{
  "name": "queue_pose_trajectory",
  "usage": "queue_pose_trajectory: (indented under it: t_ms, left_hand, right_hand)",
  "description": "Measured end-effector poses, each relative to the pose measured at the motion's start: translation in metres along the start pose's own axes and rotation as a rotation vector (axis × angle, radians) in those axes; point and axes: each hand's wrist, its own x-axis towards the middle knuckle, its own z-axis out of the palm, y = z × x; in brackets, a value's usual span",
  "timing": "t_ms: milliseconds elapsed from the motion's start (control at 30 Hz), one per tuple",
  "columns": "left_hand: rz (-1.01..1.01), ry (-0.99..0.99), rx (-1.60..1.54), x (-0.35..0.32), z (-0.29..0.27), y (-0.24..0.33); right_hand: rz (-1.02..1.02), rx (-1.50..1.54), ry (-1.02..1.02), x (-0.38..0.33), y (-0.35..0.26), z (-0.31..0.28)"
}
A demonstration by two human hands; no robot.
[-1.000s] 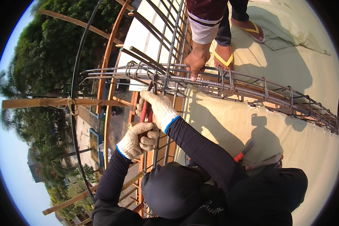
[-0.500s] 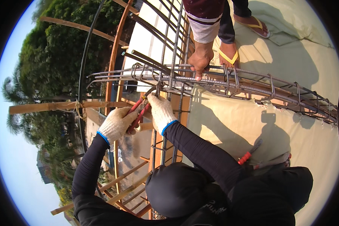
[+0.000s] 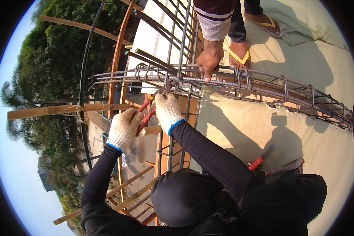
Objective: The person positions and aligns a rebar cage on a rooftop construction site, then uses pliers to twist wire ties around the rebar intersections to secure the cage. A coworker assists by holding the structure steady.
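My gloved left hand (image 3: 122, 130) is wrapped round the red handles of a pair of pincers (image 3: 146, 107). Their metal jaws reach up to a crossing of steel bars at the end of a long rebar cage (image 3: 220, 83). Right beside the jaws, my gloved right hand (image 3: 167, 111) has its fingers closed just below the crossing; what they pinch is hidden. Another person's hand (image 3: 210, 59) grips the cage's upper bars, to the right of the crossing.
Upright rebars (image 3: 181, 43) run past the crossing. A bamboo pole (image 3: 67, 111) and wooden battens stand at the left over a drop to the ground. Pale sheeting (image 3: 232, 126) covers the right side, with a red-handled tool (image 3: 257, 162) near me. The other person's sandalled feet (image 3: 240, 55) are beyond the cage.
The pincers' jaws have moved up and to the right, onto the bar crossing. My left wrist has swung a little to the right; my right hand has risen slightly.
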Motion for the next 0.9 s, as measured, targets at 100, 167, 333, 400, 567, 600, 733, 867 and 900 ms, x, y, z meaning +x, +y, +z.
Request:
queue_pose_trajectory:
  t_ms: [100,167,333,400,567,600,733,867,900]
  left_hand:
    - [0.100,0.085,0.105,-0.003,0.018,-0.016]
    - [0.130,0.112,0.018,0.000,0.017,-0.005]
    - [0.074,0.034,-0.058,0.021,0.003,0.020]
    - [-0.065,-0.030,-0.109,0.003,-0.004,0.003]
    - [-0.344,-0.261,-0.596,0.012,-0.009,0.029]
    - [-0.434,-0.307,-0.733,0.013,-0.009,0.031]
    - [-0.463,-0.512,-0.729,0.043,-0.034,0.016]
    - [-0.507,-0.529,-0.969,0.037,-0.014,-0.004]
    - [-0.553,-0.552,-1.006,0.029,-0.012,-0.011]
  right_hand:
    - [0.073,0.149,0.000,-0.002,-0.001,0.006]
    - [0.107,0.394,-0.044,0.015,0.012,0.000]
    - [-0.191,0.079,-0.086,0.067,0.043,-0.023]
    - [0.099,0.201,-0.127,0.006,0.008,0.003]
    - [0.106,0.389,-0.003,0.005,-0.005,0.002]
    - [0.081,0.429,-0.011,0.002,-0.007,0.006]
    - [0.047,0.656,-0.171,0.018,0.003,0.010]
    - [0.122,0.900,-0.286,0.022,-0.003,0.021]
    - [0.073,0.857,-0.372,0.021,0.001,0.022]
